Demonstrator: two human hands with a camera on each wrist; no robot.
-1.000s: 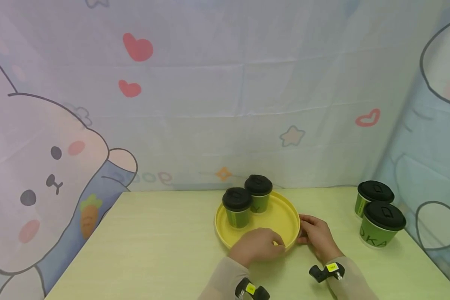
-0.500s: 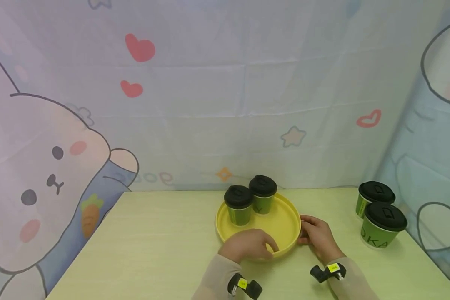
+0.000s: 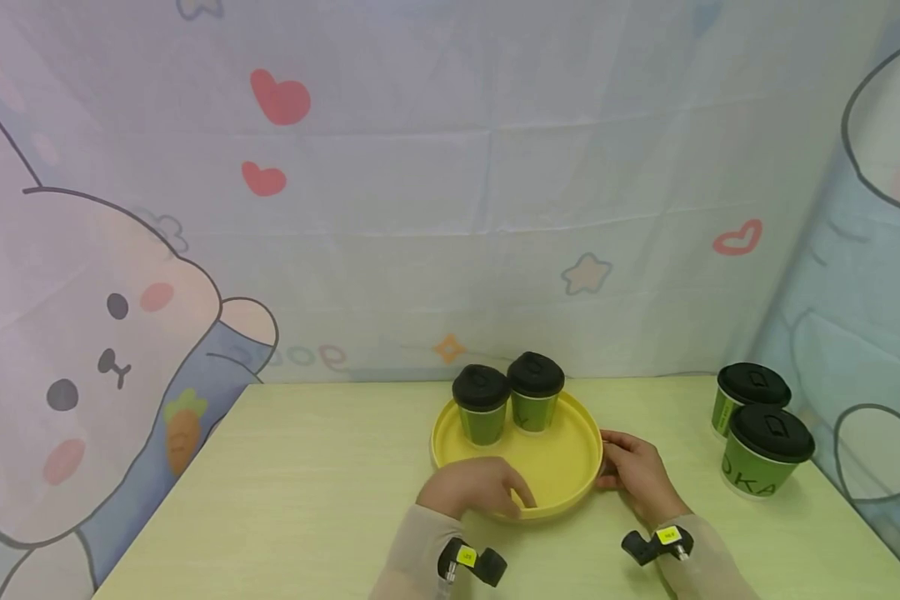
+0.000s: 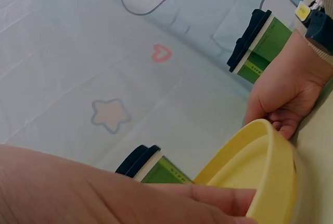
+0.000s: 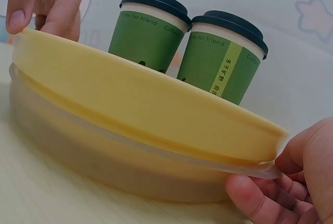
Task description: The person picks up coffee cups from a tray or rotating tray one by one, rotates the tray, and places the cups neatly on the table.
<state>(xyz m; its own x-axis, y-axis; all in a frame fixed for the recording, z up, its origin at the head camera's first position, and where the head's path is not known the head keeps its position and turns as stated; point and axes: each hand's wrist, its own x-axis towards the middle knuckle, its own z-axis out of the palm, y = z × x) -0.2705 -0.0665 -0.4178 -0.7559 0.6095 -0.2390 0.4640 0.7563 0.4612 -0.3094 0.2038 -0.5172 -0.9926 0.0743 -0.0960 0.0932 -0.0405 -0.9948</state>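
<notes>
A round yellow tray [image 3: 558,467] carries two green paper cups, the left cup [image 3: 483,417] and the right cup [image 3: 534,404], both with black lids. Beneath the tray, a translucent round base [image 5: 104,161] stands on the table. My left hand [image 3: 474,485] pinches the tray's front rim, with fingers inside the wall. On the tray's right side, my right hand [image 3: 637,475] grips the lip of the base between thumb and fingers. The right wrist view has the left hand [image 5: 49,0] at the rim and the right hand [image 5: 299,177] at the base's lip.
Two more lidded green cups, a rear cup [image 3: 723,408] and a front cup [image 3: 757,467], stand at the table's right side. A printed cloth backdrop [image 3: 420,250] hangs behind the pale table [image 3: 307,475]. Each wrist wears a black device.
My left hand has moved left with the front rim. The tray has turned clockwise seen from above, taking its cups back and to the right. My right hand has stayed in place.
</notes>
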